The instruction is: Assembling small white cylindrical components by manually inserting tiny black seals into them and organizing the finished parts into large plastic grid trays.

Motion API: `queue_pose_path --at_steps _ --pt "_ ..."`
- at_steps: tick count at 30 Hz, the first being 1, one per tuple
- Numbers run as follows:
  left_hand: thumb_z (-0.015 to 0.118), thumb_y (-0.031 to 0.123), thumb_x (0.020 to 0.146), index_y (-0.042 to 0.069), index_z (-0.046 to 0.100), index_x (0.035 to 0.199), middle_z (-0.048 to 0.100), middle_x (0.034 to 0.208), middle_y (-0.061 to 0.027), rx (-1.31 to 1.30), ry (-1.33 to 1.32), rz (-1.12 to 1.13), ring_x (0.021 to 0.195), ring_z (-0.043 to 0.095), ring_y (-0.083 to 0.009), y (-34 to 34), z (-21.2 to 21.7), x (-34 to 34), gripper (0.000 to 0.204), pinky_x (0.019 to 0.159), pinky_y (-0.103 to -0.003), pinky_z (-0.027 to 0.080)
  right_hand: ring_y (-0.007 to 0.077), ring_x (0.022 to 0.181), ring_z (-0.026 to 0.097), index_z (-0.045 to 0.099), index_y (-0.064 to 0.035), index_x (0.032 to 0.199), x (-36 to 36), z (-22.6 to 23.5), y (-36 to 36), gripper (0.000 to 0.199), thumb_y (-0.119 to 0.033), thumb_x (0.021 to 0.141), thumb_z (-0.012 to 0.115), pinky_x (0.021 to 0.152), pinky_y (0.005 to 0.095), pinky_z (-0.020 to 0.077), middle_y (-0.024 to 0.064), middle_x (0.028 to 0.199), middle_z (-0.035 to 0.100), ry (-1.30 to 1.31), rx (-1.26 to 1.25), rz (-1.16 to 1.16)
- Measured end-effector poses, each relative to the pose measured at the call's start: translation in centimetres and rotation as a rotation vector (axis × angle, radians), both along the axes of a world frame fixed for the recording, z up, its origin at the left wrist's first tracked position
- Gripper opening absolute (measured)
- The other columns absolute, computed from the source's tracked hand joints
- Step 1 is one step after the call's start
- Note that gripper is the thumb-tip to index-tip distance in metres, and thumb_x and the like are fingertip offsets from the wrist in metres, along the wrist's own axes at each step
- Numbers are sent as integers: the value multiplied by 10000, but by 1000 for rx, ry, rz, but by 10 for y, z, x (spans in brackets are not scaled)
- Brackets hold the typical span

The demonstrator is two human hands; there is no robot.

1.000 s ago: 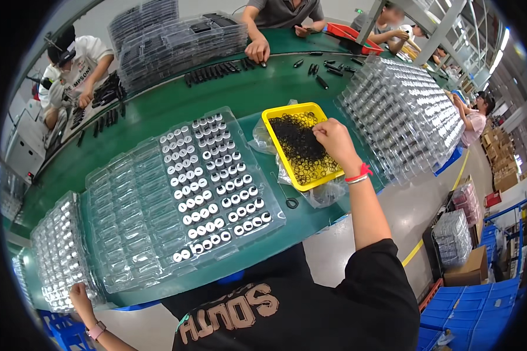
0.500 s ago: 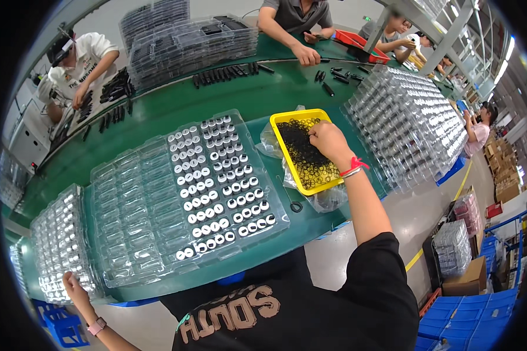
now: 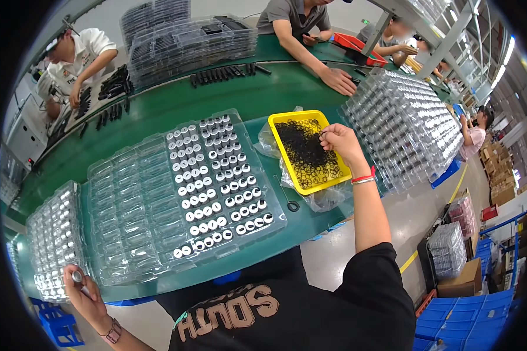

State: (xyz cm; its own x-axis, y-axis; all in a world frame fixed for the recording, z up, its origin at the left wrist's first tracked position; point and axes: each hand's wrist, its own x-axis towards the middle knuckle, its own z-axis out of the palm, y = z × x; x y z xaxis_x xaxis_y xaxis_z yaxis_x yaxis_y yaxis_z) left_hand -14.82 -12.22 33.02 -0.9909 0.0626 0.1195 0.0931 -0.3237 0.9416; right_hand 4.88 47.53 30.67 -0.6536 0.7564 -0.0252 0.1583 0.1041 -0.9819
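Observation:
My left hand (image 3: 86,297) is closed round a small silver-white cylindrical cap (image 3: 77,276), its round end facing up. It is beside the near end of a clear tray of similar caps (image 3: 55,234). My right hand (image 3: 341,143) is pinched over the right rim of a yellow tray (image 3: 314,190) filled with thin black rings (image 3: 295,140). Whatever lies between those fingertips is too small to make out. Between the hands lies a wide clear blister tray (image 3: 123,216), its right columns holding white-topped caps (image 3: 196,202) and its left columns vacant.
A tall stack of filled clear trays (image 3: 404,128) stands right of the yellow tray. Clear plastic bagging (image 3: 328,199) sits under it, near a black looped tool (image 3: 293,206). Across the green bench (image 3: 170,102) are black tubes (image 3: 222,75) and a co-worker's hand (image 3: 338,81).
My left hand has lifted off the left tray with a cap in it. My right hand has drawn back rightward from the ring pile. The co-worker's hand opposite has reached nearer, to the right.

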Motion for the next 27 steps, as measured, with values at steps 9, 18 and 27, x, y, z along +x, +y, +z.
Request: queue_pose_path --at_steps 9,18,27 --pt "362 233 938 -39 477 1140 449 669 -21 147 -104 -396 321 282 -16 61 7 37 358 249 -152 190 126 617 546 561 2 880 4 10 -25 102 26 794 512 566 200 459 107 790 590 218 -173 9" --pt "412 171 916 -92 463 1168 527 709 -97 202 -181 -679 363 331 -48 119 11 62 368 285 -169 236 120 574 540 568 13 900 -16 34 -113 111 26 808 508 535 205 467 92 734 584 396 -477 268" --pt "521 12 827 18 518 1131 566 773 -29 -254 -136 -891 490 417 -58 157 24 80 304 442 -156 347 121 500 516 565 19 864 -33 37 -237 85 19 797 512 454 210 451 116 720 585 284 -630 581"
